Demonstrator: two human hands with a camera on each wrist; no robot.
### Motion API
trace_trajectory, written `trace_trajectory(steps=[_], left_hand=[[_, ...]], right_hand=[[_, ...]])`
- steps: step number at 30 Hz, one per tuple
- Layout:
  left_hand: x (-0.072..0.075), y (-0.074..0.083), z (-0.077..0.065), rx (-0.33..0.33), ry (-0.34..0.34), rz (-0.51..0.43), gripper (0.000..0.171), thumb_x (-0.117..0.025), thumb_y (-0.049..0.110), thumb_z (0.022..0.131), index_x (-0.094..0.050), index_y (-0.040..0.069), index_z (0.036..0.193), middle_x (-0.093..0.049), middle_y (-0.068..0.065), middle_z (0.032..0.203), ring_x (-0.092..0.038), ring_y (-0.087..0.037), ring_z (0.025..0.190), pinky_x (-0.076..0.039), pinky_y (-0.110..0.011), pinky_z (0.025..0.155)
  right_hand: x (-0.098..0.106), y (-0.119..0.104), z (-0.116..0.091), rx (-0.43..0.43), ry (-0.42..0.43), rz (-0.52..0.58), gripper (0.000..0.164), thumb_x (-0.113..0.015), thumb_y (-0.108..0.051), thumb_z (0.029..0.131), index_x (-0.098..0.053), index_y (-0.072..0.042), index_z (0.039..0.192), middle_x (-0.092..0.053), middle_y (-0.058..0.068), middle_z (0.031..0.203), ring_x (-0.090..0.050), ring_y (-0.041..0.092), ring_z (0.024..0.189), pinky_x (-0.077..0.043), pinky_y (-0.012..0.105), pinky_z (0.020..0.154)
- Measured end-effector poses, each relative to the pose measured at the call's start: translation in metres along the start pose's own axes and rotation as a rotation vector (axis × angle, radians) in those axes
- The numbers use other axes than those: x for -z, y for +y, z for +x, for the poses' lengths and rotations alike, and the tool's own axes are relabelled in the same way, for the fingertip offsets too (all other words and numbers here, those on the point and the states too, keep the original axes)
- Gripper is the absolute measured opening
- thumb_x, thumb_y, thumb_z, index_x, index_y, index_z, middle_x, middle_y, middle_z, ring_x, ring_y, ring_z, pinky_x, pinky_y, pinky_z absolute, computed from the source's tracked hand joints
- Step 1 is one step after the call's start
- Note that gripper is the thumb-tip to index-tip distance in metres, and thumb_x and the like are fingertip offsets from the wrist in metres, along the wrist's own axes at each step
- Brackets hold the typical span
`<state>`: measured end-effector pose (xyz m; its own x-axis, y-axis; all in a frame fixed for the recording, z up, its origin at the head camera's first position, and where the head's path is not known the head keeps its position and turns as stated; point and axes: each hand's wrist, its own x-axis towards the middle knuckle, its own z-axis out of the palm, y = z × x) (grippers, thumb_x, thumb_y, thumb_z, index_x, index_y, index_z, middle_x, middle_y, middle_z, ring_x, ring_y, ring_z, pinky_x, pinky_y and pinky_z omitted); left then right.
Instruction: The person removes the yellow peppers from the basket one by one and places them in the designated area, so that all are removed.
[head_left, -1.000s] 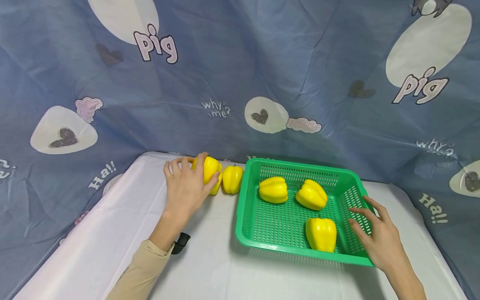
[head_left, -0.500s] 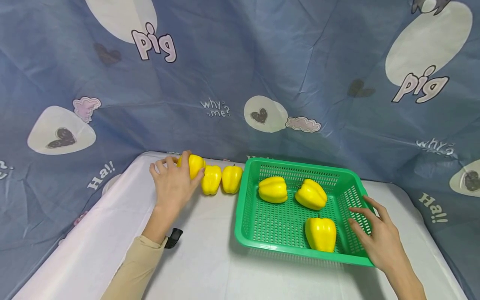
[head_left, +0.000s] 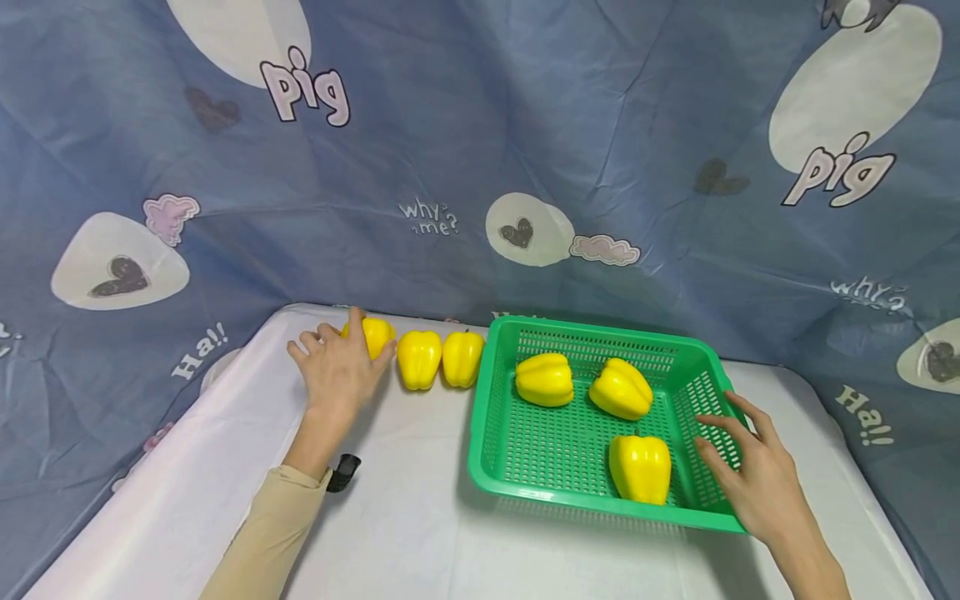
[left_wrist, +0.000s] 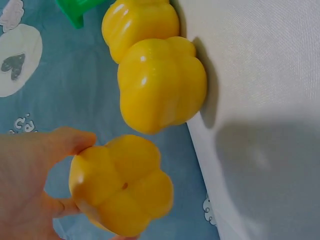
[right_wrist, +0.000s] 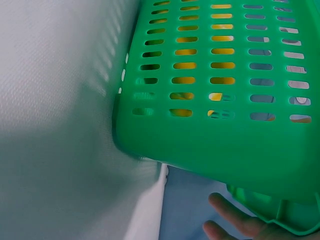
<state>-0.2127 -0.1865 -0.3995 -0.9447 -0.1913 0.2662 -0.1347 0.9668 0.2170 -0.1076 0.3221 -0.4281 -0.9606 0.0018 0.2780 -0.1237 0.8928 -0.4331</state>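
My left hand (head_left: 335,371) holds a yellow bell pepper (left_wrist: 125,185) at the left of the table. Its thumb and fingers lie round the pepper's sides, and the pepper's creased end shows in the left wrist view. To the right of it, two more yellow bell peppers (head_left: 419,360) (head_left: 462,359) stand side by side. A green plastic basket (head_left: 585,500) sits beside them with three yellow bell peppers (head_left: 641,469) inside. At the basket's right end, my right hand (head_left: 761,479) grips the rim, some fingers over the inside; in the right wrist view fingertips (right_wrist: 225,207) show below the rim.
A white cloth covers the table (head_left: 420,517). Behind it hangs a blue printed curtain (head_left: 420,125), close to the peppers and the basket's far rim. A black strap (head_left: 343,472) is at my left wrist.
My left hand has moved left with its bell pepper, away from the pepper that it overlapped, and has come slightly lower. The right hand and the basket have stayed put.
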Motion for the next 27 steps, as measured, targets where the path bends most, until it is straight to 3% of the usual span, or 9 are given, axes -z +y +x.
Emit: trace_trajectory(steps=[4, 10, 27], left_hand=[[-0.003, -0.002, 0.001, 0.009, -0.019, 0.011, 0.078, -0.066, 0.052, 0.102, -0.040, 0.004, 0.158, -0.056, -0.053, 0.125, -0.050, -0.071, 0.120, -0.029, -0.081, 0.109], [-0.012, -0.007, 0.004, 0.014, -0.038, 0.011, 0.073, -0.067, 0.050, 0.102, -0.042, 0.006, 0.154, -0.057, -0.049, 0.128, -0.050, -0.071, 0.124, -0.027, -0.084, 0.111], [-0.027, -0.011, 0.008, 0.023, -0.168, 0.026, 0.076, -0.062, 0.052, 0.104, -0.040, 0.001, 0.157, -0.053, -0.052, 0.138, -0.044, -0.076, 0.132, -0.025, -0.087, 0.115]], right_hand=[[0.000, 0.000, 0.000, 0.000, -0.001, 0.009, 0.034, -0.065, -0.026, 0.108, -0.070, -0.005, 0.135, -0.034, 0.025, 0.170, -0.053, 0.063, 0.129, -0.046, 0.078, 0.091], [0.000, 0.000, 0.000, -0.005, -0.005, 0.008, 0.035, -0.065, -0.027, 0.108, -0.070, -0.005, 0.135, -0.034, 0.026, 0.170, -0.052, 0.063, 0.130, -0.046, 0.078, 0.091], [-0.001, 0.000, -0.001, -0.006, -0.001, 0.005, 0.035, -0.066, -0.027, 0.108, -0.070, -0.006, 0.135, -0.035, 0.026, 0.169, -0.053, 0.064, 0.130, -0.046, 0.078, 0.090]])
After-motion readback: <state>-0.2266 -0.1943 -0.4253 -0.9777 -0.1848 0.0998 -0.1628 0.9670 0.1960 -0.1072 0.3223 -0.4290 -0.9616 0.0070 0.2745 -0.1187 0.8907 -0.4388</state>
